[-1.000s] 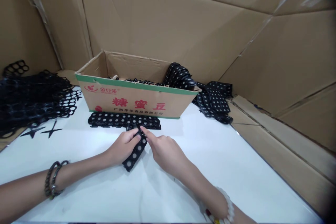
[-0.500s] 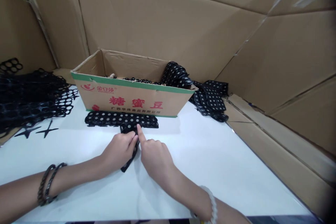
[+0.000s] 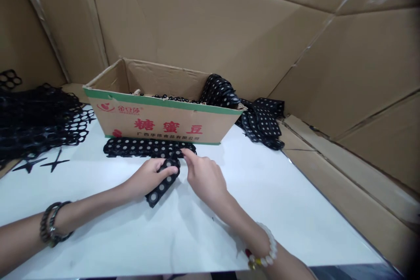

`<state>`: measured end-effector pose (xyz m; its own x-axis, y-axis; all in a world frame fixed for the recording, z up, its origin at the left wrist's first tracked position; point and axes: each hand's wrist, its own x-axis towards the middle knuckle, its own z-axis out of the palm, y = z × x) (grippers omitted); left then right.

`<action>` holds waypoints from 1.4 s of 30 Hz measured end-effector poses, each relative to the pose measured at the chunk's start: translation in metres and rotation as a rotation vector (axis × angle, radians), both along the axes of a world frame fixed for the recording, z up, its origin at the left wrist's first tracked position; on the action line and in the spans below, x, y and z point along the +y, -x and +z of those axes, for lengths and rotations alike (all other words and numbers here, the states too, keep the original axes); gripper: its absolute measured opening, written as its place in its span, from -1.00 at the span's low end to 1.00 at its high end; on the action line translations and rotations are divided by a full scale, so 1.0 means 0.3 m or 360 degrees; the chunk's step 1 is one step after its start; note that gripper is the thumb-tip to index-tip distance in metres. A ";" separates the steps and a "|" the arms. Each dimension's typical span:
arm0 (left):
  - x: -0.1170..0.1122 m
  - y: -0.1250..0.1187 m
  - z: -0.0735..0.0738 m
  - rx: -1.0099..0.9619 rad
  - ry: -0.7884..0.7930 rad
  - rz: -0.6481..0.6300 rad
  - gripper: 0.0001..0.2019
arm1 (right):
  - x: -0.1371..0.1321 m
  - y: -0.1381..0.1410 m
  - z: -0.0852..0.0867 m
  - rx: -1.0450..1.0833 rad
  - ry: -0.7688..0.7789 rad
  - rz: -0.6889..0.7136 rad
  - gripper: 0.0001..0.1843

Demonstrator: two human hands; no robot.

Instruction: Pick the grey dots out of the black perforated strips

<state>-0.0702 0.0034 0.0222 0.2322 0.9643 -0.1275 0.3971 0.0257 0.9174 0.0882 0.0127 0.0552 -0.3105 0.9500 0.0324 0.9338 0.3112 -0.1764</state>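
Steadying the dotted strip [image 3: 161, 187], presumably for the right hand [image 3: 207, 179] (grip unclear), the left hand [image 3: 144, 179], fingers closed, is wrapped around it.

"Item one, the carton [image 3: 164, 114]?"
"Plain brown; green edging at the top; red characters and emblem; a finer dark line of lettering."
"Strips?"
"All black, round pale-grey dots in rows: long strip [image 3: 138, 147] along the carton's front, short strip [image 3: 162, 187] farther forward of it, draped bunch [image 3: 218, 92] over its right end, dotted heap [image 3: 262, 124] to its right."
"Left of the carton?"
"Mesh heap [image 3: 42, 113], black, patterned with round holes. Star pieces [image 3: 55, 162], front-left of the carton, plain black."
"Grounds?"
"Tabletop [image 3: 278, 201] under the carton, white; panels [image 3: 197, 30] behind it, brown."
"Beads?"
"Bracelet [image 3: 271, 247], front-right of the carton: milky white, red and yellow accents."
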 end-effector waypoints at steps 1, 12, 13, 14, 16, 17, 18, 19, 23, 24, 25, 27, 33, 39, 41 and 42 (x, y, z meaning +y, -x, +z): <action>0.003 0.002 -0.002 -0.0046 0.0097 -0.0039 -0.70 | 0.006 -0.007 0.000 0.0005 0.0015 -0.0007 -0.60; -0.008 -0.006 -0.004 -0.0221 0.0129 0.0092 -0.71 | -0.027 -0.027 0.015 0.0271 0.0445 0.0214 -0.58; -0.007 -0.006 -0.007 -0.0203 0.0122 0.0097 -0.70 | -0.029 -0.024 0.014 0.0229 0.0449 0.0218 -0.57; -0.006 -0.006 -0.009 -0.0187 0.0115 0.0094 -0.70 | -0.030 -0.021 0.012 0.0195 0.0446 0.0223 -0.56; -0.007 -0.005 -0.015 -0.0144 0.0073 0.0067 -0.72 | -0.031 -0.014 0.006 0.0162 0.0427 0.0239 -0.56; -0.009 -0.004 -0.017 -0.0102 0.0025 0.0047 -0.72 | -0.032 -0.011 0.002 0.0150 0.0417 0.0257 -0.57; -0.013 -0.003 -0.020 -0.0043 -0.0040 0.0032 -0.73 | -0.034 -0.006 -0.002 0.0126 0.0404 0.0274 -0.58; -0.018 -0.003 -0.023 0.0033 -0.0118 0.0023 -0.72 | -0.037 0.000 -0.005 0.0084 0.0386 0.0285 -0.58; -0.043 -0.007 -0.030 0.0326 -0.0371 0.0014 -0.67 | -0.063 0.035 -0.014 -0.0195 0.0337 0.0260 -0.53; -0.047 -0.009 -0.031 0.0367 -0.0403 0.0004 -0.66 | -0.070 0.045 -0.016 -0.0245 0.0334 0.0232 -0.50; -0.050 -0.011 -0.031 0.0398 -0.0428 -0.0008 -0.65 | -0.077 0.054 -0.019 -0.0279 0.0336 0.0202 -0.48; -0.052 -0.014 -0.032 0.0441 -0.0463 -0.0029 -0.65 | -0.088 0.069 -0.029 -0.0313 0.0331 0.0155 -0.46; -0.054 -0.006 -0.030 0.0456 -0.0511 -0.0061 -0.65 | -0.096 0.086 -0.059 -0.0323 0.0284 0.0162 -0.36; -0.056 -0.001 -0.034 0.0416 -0.0494 -0.0144 -0.66 | -0.089 0.076 -0.049 -0.0245 0.0316 0.0223 -0.38; -0.049 -0.003 -0.034 0.0334 -0.0435 -0.0055 -0.67 | -0.076 0.063 -0.037 -0.0222 0.0296 0.0204 -0.41; -0.045 -0.004 -0.033 0.0278 -0.0409 -0.0020 -0.68 | -0.067 0.055 -0.032 -0.0210 0.0274 0.0184 -0.42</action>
<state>-0.0690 -0.0100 0.0124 0.2406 0.9672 0.0813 0.5482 -0.2045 0.8109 0.0716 -0.0073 0.0457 -0.4081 0.8961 -0.1748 0.9123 0.3931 -0.1150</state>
